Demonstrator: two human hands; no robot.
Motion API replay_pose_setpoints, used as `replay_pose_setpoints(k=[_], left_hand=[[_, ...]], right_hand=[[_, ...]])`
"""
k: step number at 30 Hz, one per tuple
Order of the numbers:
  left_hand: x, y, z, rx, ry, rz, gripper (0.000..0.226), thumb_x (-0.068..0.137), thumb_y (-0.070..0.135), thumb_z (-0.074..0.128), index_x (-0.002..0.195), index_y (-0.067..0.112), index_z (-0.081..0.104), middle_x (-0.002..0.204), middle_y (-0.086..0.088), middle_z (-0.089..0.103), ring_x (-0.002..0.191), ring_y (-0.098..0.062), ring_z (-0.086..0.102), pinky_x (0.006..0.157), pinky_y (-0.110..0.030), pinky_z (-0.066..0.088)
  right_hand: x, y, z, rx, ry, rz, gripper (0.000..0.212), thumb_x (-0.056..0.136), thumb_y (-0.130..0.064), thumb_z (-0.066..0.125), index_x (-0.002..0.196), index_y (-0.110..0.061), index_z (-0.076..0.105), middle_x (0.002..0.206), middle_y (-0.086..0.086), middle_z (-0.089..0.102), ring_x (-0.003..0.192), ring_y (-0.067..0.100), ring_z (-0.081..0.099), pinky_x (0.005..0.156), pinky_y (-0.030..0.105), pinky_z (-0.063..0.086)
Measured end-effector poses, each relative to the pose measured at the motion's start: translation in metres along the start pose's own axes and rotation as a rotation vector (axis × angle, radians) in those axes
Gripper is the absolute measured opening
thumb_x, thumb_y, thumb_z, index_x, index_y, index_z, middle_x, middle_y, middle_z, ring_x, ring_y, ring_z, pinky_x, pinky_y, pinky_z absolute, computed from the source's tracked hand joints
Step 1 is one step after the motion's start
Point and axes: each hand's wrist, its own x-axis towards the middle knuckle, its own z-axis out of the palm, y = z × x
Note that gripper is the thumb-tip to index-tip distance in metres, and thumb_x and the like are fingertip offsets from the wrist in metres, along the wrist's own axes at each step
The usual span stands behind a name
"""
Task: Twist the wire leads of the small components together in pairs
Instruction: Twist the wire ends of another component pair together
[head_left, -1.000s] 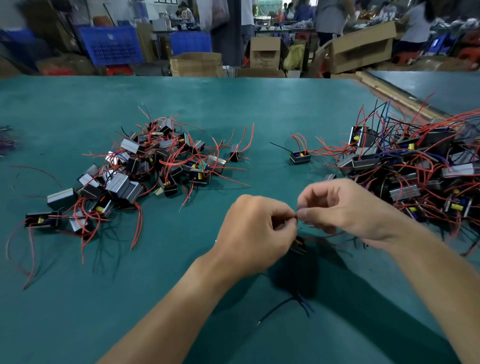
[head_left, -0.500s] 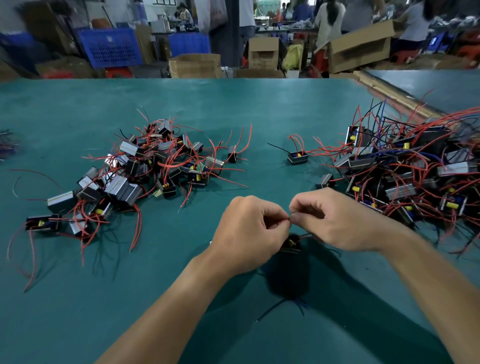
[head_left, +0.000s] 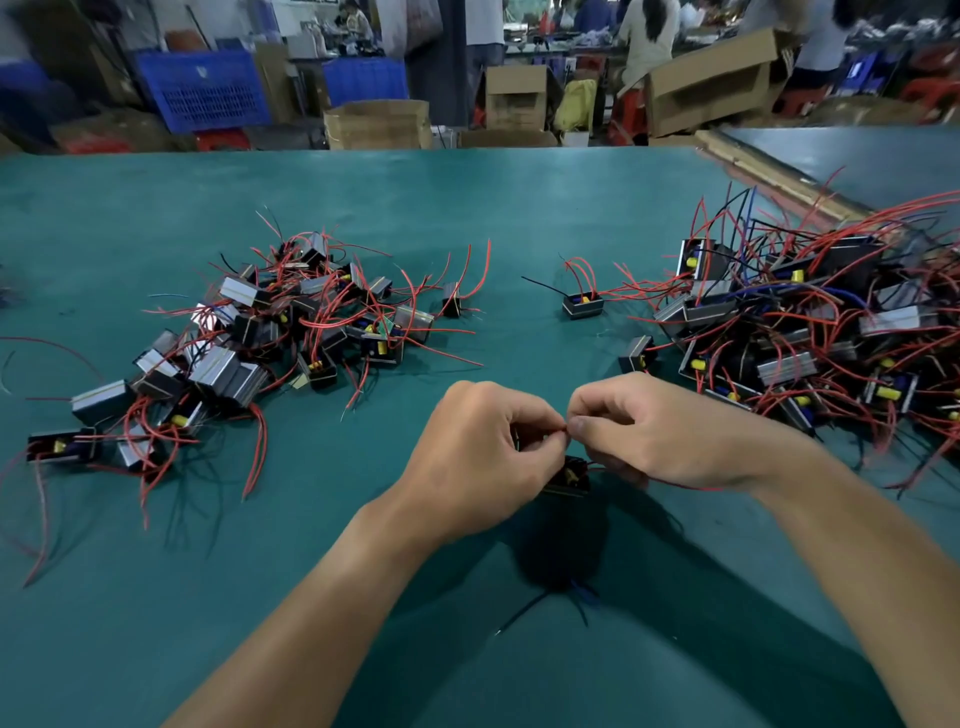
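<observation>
Left hand (head_left: 483, 452) and right hand (head_left: 649, 431) both pinched red wire ends (head_left: 565, 429) between fingertips, above a small component (head_left: 569, 475) over the green table (head_left: 156, 623), between two component piles.

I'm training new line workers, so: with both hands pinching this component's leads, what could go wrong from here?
1. The left hand and right hand pinch the red leads between fingertips while the component hangs below; a slip could drop it or undo the twist.
2. A red wire trails under the right hand toward the tangled right pile and might snag there.
</observation>
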Motion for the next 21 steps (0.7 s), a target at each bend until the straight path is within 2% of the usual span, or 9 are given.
replay_pose_setpoints(k=[8, 11, 14, 16, 18, 21], left_hand=[[0.000, -0.002, 0.001, -0.025, -0.010, -0.010, 0.018, 0.077, 0.026, 0.059, 0.070, 0.015, 0.071, 0.054, -0.006, 0.055, 0.053, -0.025, 0.050, 0.047, -0.031, 0.042], [0.001, -0.003, 0.000, -0.058, -0.013, -0.067, 0.018, 0.075, 0.032, 0.061, 0.062, 0.020, 0.065, 0.051, 0.003, 0.054, 0.047, -0.013, 0.045, 0.048, -0.023, 0.038], [0.002, -0.003, 0.001, -0.110, -0.049, -0.111, 0.027, 0.081, 0.037, 0.063, 0.057, 0.026, 0.057, 0.047, 0.011, 0.048, 0.045, -0.004, 0.037, 0.048, -0.018, 0.030], [0.003, -0.004, 0.001, -0.174, -0.056, -0.148, 0.027, 0.086, 0.033, 0.066, 0.062, 0.020, 0.061, 0.046, 0.012, 0.048, 0.044, -0.003, 0.035, 0.047, -0.019, 0.029], [0.004, -0.007, -0.002, -0.211, -0.040, -0.192, 0.023, 0.087, 0.023, 0.069, 0.066, 0.017, 0.067, 0.044, 0.013, 0.047, 0.042, -0.003, 0.032, 0.045, -0.017, 0.028], [0.008, -0.010, -0.007, -0.281, 0.008, -0.249, 0.015, 0.087, 0.012, 0.069, 0.073, 0.013, 0.074, 0.044, 0.017, 0.052, 0.039, 0.002, 0.038, 0.044, -0.009, 0.029]], right_hand=[[0.001, 0.000, 0.000, 0.024, 0.004, 0.020, 0.034, 0.101, -0.017, 0.050, 0.067, -0.020, 0.053, 0.047, -0.011, 0.046, 0.044, 0.012, 0.039, 0.044, 0.026, 0.035], [0.004, 0.001, 0.001, 0.055, 0.082, -0.022, 0.032, 0.100, -0.019, 0.051, 0.069, -0.021, 0.056, 0.048, -0.008, 0.048, 0.047, 0.015, 0.041, 0.046, 0.028, 0.036], [0.004, -0.001, 0.001, 0.147, 0.149, -0.063, 0.026, 0.101, -0.015, 0.049, 0.075, -0.015, 0.055, 0.048, -0.003, 0.046, 0.049, 0.020, 0.038, 0.051, 0.036, 0.033], [0.004, -0.004, 0.001, 0.212, 0.177, -0.109, 0.022, 0.099, -0.016, 0.053, 0.078, -0.012, 0.053, 0.048, 0.001, 0.044, 0.050, 0.022, 0.037, 0.052, 0.038, 0.033], [0.000, -0.008, 0.000, 0.288, 0.167, -0.173, 0.020, 0.093, -0.023, 0.058, 0.079, -0.010, 0.052, 0.049, 0.001, 0.044, 0.047, 0.021, 0.039, 0.048, 0.033, 0.037], [-0.004, -0.012, -0.002, 0.392, 0.093, -0.241, 0.018, 0.087, -0.026, 0.056, 0.080, -0.008, 0.054, 0.051, 0.000, 0.044, 0.046, 0.018, 0.040, 0.046, 0.026, 0.040]])
